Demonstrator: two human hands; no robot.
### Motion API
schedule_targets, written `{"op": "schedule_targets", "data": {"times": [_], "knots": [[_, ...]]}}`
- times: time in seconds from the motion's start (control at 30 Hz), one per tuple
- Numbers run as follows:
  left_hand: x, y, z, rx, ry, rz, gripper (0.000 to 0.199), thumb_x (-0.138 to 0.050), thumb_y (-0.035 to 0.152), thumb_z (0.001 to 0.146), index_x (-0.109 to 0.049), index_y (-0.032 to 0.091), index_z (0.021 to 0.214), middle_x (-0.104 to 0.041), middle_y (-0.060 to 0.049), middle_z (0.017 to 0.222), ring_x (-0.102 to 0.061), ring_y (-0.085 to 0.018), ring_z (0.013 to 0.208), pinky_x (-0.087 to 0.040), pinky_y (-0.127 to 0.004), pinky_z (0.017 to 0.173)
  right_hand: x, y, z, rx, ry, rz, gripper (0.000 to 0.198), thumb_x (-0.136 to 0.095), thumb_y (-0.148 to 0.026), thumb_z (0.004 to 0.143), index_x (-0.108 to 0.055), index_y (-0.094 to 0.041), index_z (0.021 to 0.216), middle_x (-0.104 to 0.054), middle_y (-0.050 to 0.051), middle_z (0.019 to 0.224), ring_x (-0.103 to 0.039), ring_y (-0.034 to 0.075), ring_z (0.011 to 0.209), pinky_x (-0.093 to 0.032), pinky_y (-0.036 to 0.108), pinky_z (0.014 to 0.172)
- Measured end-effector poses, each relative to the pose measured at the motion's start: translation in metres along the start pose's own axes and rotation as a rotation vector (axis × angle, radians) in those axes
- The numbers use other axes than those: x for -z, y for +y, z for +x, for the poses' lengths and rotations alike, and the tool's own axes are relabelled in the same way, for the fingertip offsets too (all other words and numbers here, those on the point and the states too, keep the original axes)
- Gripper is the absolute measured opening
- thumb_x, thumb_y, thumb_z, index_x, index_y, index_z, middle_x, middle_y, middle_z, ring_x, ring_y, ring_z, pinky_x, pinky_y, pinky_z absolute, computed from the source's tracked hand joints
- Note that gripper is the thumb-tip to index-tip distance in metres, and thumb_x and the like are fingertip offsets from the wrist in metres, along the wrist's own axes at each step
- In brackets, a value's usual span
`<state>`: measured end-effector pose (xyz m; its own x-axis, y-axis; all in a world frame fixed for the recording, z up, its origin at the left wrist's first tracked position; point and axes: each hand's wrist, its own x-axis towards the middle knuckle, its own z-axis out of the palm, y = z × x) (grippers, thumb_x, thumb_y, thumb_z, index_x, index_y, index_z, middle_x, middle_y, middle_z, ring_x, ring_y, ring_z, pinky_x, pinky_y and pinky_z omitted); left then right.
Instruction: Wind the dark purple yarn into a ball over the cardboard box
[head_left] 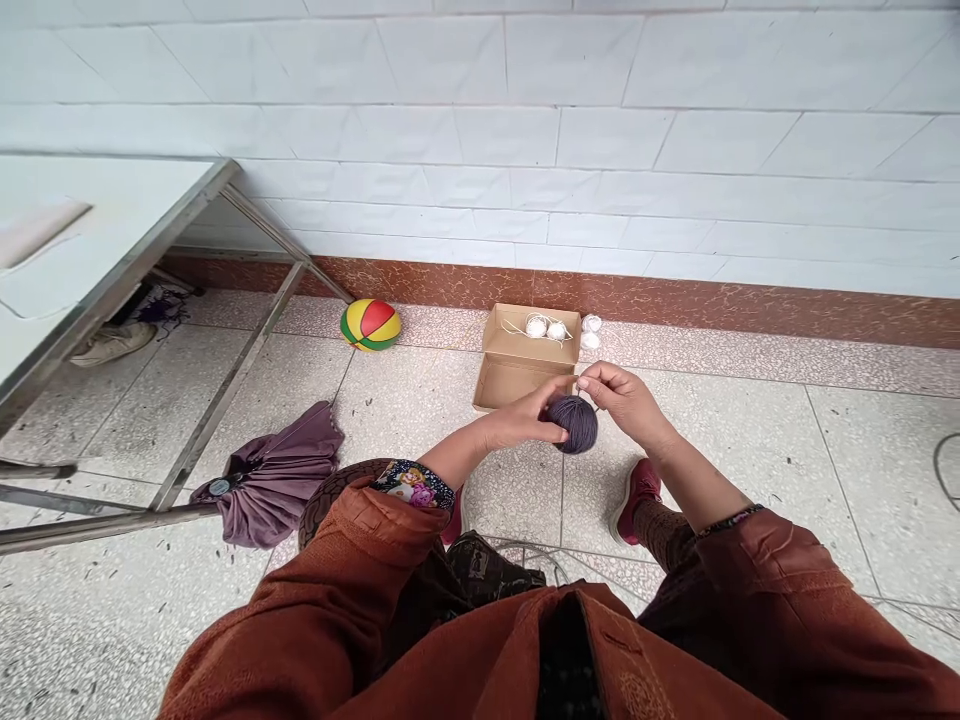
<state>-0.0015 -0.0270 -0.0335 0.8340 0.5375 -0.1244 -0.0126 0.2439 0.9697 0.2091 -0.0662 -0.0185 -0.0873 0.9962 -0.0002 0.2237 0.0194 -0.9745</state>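
A dark purple ball of yarn (576,424) is held in my left hand (529,418), with the thumb across its near side. At the ball's upper right, my right hand (616,395) pinches a strand of the same yarn between thumb and fingers. Beyond my hands an open cardboard box (504,382) lies on the floor, its near half partly hidden by my left hand. Two white balls of yarn (546,327) with loose ends lie in its far half. More white balls (591,332) sit just right of the box.
A red, yellow and green ball (371,325) lies by the wall. A folded purple umbrella (281,475) rests on the floor near the metal-framed table (161,225) at left. Another person's shoe (116,343) shows beneath the table. Cables run along the floor near my feet.
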Motion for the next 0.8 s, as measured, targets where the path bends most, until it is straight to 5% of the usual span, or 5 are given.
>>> {"op": "schedule_targets", "data": {"times": [0.23, 0.43, 0.53, 0.67, 0.8], "knots": [[-0.009, 0.015, 0.004, -0.062, 0.259, -0.375, 0.074, -0.084, 0.034, 0.069, -0.055, 0.026, 0.136, -0.06, -0.013, 0.131, -0.059, -0.029, 0.119, -0.048, -0.044, 0.099, -0.006, 0.019, -0.003, 0.022, 0.008, -0.208, 0.03, -0.056, -0.046, 0.092, -0.061, -0.02, 0.077, -0.061, 0.002, 0.074, -0.054, 0.017, 0.07, -0.042, 0.03, 0.068], [-0.002, 0.008, 0.018, 0.074, 0.674, 0.129, 0.063, -0.083, 0.029, 0.064, -0.06, 0.016, 0.12, -0.061, -0.013, 0.124, -0.056, -0.032, 0.121, -0.043, -0.048, 0.106, -0.004, 0.002, -0.018, 0.022, -0.218, -0.057, 0.031, -0.062, -0.049, 0.093, -0.068, -0.02, 0.085, -0.058, 0.0, 0.073, -0.049, 0.013, 0.065, -0.04, 0.027, 0.063], [-0.003, 0.005, 0.019, 0.069, 0.456, 0.347, 0.076, -0.085, 0.021, 0.057, -0.059, 0.018, 0.128, -0.058, -0.012, 0.129, -0.052, -0.034, 0.126, -0.038, -0.049, 0.111, 0.004, -0.005, -0.018, 0.021, -0.132, 0.02, 0.035, -0.064, -0.054, 0.092, -0.068, -0.02, 0.086, -0.058, 0.0, 0.075, -0.048, 0.013, 0.066, -0.039, 0.027, 0.062], [-0.005, 0.006, 0.013, 0.053, -0.003, 0.073, 0.1, -0.084, 0.026, 0.064, -0.038, 0.025, 0.153, -0.061, -0.011, 0.125, -0.058, -0.031, 0.116, -0.042, -0.05, 0.105, 0.014, -0.002, -0.018, 0.0, 0.036, 0.041, 0.04, -0.065, -0.059, 0.09, -0.065, -0.02, 0.083, -0.051, -0.003, 0.068, -0.043, 0.012, 0.062, -0.037, 0.027, 0.06], [-0.005, 0.008, 0.001, -0.022, -0.057, -0.313, 0.081, -0.081, 0.035, 0.071, -0.05, 0.027, 0.145, -0.062, -0.013, 0.128, -0.061, -0.031, 0.116, -0.046, -0.047, 0.099, 0.006, 0.011, -0.027, -0.077, 0.007, 0.073, 0.049, -0.058, -0.068, 0.09, -0.057, -0.021, 0.077, -0.046, -0.005, 0.062, -0.04, 0.011, 0.056, -0.036, 0.027, 0.057]]}}
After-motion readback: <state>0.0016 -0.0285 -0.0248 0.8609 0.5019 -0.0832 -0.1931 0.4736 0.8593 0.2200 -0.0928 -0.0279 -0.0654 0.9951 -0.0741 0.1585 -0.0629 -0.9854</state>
